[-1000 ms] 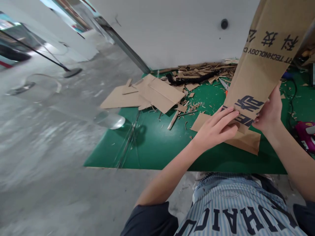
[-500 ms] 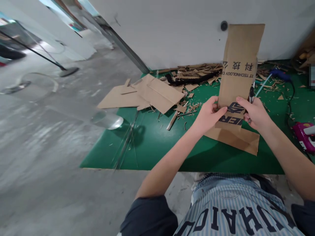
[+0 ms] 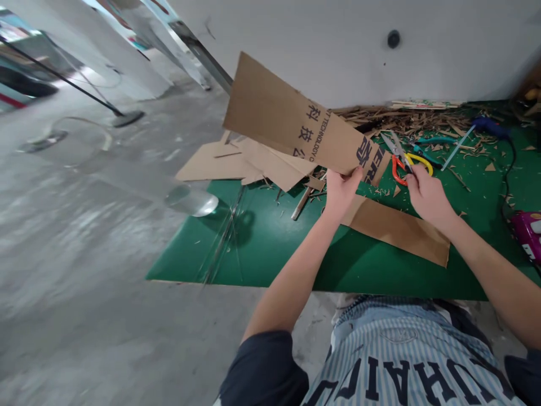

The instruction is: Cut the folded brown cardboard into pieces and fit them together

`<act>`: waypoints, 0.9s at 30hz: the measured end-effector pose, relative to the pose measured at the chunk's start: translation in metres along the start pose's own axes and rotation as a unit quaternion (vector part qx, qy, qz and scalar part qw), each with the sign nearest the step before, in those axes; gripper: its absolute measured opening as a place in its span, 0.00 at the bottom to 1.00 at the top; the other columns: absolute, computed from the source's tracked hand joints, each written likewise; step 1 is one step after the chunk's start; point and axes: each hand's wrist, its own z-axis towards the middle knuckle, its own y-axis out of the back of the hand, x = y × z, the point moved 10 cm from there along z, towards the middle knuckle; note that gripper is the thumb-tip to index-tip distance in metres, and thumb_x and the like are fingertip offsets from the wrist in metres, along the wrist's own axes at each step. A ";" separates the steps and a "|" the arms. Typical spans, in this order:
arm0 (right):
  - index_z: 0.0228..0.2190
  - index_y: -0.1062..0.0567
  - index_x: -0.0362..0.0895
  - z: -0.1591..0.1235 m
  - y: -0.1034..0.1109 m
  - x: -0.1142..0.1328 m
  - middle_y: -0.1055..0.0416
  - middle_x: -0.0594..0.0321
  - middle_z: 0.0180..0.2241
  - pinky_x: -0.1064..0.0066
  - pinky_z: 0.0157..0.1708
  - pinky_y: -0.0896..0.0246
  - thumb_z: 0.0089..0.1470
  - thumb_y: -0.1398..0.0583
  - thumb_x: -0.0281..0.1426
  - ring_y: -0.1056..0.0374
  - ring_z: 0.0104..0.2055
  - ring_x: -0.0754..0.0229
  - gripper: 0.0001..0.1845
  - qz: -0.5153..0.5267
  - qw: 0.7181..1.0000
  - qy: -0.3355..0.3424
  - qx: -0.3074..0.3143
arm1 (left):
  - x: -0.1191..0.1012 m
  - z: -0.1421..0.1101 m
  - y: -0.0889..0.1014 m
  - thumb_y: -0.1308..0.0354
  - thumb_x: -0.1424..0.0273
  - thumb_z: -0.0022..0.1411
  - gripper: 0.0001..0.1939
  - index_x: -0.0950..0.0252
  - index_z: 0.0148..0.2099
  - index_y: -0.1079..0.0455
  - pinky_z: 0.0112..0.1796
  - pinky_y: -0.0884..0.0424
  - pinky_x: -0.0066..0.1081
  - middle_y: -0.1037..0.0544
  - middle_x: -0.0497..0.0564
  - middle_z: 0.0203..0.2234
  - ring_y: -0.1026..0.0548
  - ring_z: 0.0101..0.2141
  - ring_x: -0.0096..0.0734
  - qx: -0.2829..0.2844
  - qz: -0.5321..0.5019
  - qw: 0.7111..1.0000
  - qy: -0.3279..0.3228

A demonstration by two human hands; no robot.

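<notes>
My left hand grips the near end of a long brown cardboard strip with dark printed letters. The strip is lifted off the green mat and slants up to the left. My right hand has its fingers curled at the red and yellow handles of a pair of scissors, which lies on the mat with its blades pointing away. A flat cardboard piece lies on the mat under both hands.
More cardboard sheets lie at the mat's far left corner, with several scraps along the white wall. A blue glue gun with a black cable and a pink tool sit at the right. Grey floor lies left.
The strip stood upright in both hands; now only my left hand holds it, swung down to the left. My right hand has let go and moved to the scissors.
</notes>
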 end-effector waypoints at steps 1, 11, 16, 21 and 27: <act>0.55 0.29 0.39 -0.002 -0.005 0.006 0.28 0.54 0.29 0.64 0.30 0.42 0.66 0.53 0.40 0.35 0.26 0.55 0.26 -0.026 0.999 0.017 0.011 | -0.003 0.000 0.001 0.40 0.61 0.63 0.17 0.60 0.52 0.30 0.60 0.29 0.43 0.19 0.55 0.47 0.22 0.53 0.39 -0.009 -0.004 1.000 -0.008; 0.71 0.49 0.31 0.003 -0.027 0.041 0.24 0.40 0.41 0.61 0.33 0.37 0.62 0.57 0.29 0.31 0.31 0.50 0.38 -0.140 0.985 0.086 0.050 | -0.019 0.050 0.011 0.33 0.60 0.57 0.25 0.62 0.55 0.29 0.60 0.29 0.50 0.19 0.57 0.46 0.24 0.54 0.51 0.053 0.074 0.996 -0.006; 0.71 0.51 0.32 0.020 -0.033 0.052 0.25 0.43 0.38 0.58 0.38 0.34 0.60 0.57 0.25 0.30 0.35 0.48 0.39 -0.162 0.983 0.075 0.051 | -0.035 0.062 0.002 0.33 0.65 0.56 0.13 0.64 0.43 0.24 0.61 0.32 0.51 0.19 0.57 0.40 0.23 0.52 0.56 0.117 0.167 0.978 -0.031; 0.72 0.52 0.32 0.025 -0.039 0.062 0.25 0.42 0.40 0.57 0.39 0.33 0.59 0.55 0.23 0.29 0.35 0.48 0.40 -0.196 0.976 0.066 0.063 | -0.027 0.054 0.000 0.37 0.63 0.59 0.14 0.64 0.45 0.23 0.59 0.29 0.50 0.18 0.58 0.46 0.22 0.52 0.53 0.108 0.171 0.978 -0.044; 0.73 0.55 0.34 0.020 -0.048 0.068 0.25 0.41 0.40 0.59 0.37 0.33 0.59 0.55 0.21 0.29 0.33 0.51 0.41 -0.202 0.973 0.041 0.108 | -0.013 0.054 0.001 0.36 0.60 0.59 0.16 0.64 0.46 0.24 0.61 0.31 0.45 0.18 0.59 0.48 0.23 0.54 0.49 0.059 0.115 0.991 -0.039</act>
